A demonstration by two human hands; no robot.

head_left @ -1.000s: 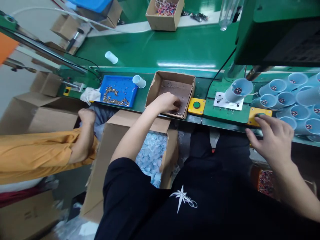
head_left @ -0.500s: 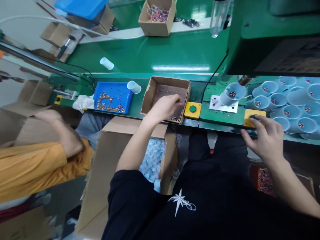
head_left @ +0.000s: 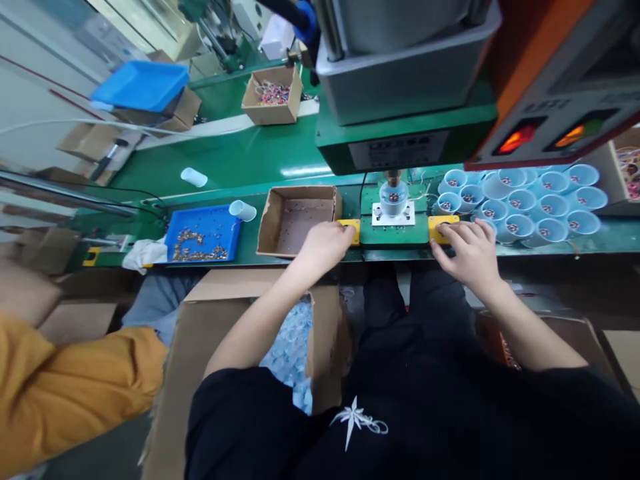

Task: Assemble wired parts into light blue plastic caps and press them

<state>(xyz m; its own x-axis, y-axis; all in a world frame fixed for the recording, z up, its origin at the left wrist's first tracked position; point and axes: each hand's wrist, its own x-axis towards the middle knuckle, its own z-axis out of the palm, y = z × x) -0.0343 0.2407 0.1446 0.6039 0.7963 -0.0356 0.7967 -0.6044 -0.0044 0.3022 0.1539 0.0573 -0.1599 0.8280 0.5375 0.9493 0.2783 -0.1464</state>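
My left hand point(head_left: 323, 243) lies knuckles-up on the left yellow button box point(head_left: 351, 227), fingers curled together and hiding whatever is in them. My right hand point(head_left: 467, 252) rests flat on the right yellow button box point(head_left: 440, 222), fingers stretched out and holding nothing. Between the two boxes a pale blue cup point(head_left: 393, 197) stands on a white fixture point(head_left: 393, 215) under the head of the green press point(head_left: 405, 143). An open cardboard box of small metal parts point(head_left: 274, 227) sits just left of my left hand.
Several blue cups point(head_left: 525, 200) crowd the bench at the right. A blue tray of metal bits point(head_left: 220, 230) lies at the left. A carton of clear cups point(head_left: 293, 347) stands by my knee. A co-worker's orange sleeve point(head_left: 75, 387) is at the lower left.
My left hand left the cardboard box and moved right onto the left yellow button. My right hand flattened on the right button. The view tilted up, and the cup now stands upright under the press.
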